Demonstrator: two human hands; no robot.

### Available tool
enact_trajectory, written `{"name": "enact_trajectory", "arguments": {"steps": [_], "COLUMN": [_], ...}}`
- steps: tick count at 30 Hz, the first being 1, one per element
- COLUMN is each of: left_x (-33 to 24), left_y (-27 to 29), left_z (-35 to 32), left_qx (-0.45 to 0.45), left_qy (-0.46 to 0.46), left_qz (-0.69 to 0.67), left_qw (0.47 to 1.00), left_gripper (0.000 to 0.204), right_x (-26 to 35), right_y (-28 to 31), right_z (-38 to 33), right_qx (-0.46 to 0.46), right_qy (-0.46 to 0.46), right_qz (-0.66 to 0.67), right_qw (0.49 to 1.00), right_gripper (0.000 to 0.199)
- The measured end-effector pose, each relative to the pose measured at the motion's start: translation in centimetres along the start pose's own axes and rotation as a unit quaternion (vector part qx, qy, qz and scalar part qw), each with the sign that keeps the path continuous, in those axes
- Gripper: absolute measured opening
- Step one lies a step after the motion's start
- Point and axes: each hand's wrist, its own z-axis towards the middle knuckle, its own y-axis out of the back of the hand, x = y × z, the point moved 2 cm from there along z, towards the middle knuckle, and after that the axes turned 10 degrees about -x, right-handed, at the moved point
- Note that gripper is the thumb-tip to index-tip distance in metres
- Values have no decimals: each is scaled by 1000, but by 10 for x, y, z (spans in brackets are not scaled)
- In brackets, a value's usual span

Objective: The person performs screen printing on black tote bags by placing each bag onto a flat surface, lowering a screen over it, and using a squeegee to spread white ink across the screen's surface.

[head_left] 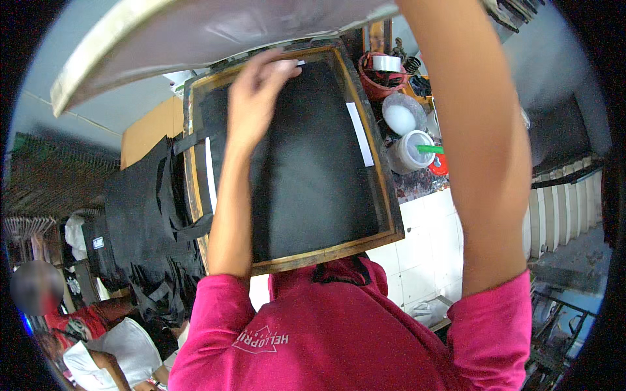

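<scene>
looks like a lining-up step: left hand [255,85] is blurry at the top of the black sheet [310,176], mid-frame inside the wooden border [332,253]. can't tell if it's gripping. right hand's out of shot. next move probably needs flat fabric.

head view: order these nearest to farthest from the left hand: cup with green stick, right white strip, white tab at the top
1. White tab: just right of the left hand, near the black sheet's top edge.
2. White strip: along the sheet's right side.
3. Cup: farther right, outside the wooden frame.
</scene>
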Motion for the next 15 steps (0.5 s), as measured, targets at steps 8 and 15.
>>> {"name": "enact_trajectory", "arguments": {"steps": [8, 15], "left_x": [-48, 8], "left_y": [101, 80], "left_z": [-247, -316], "left_qx": [-44, -203], "left_qy": [341, 533], "left_qz": [-264, -372], "left_qw": [901, 732], "left_gripper": [35, 44], "right_x": [71, 87], "right_y": [7, -41], "right_z": [-221, -342], "right_qx": [101, 145], "right_qy": [-110, -46], "right_qz": [175, 148], "right_qw": [973, 977], "right_gripper": [28, 26]}}
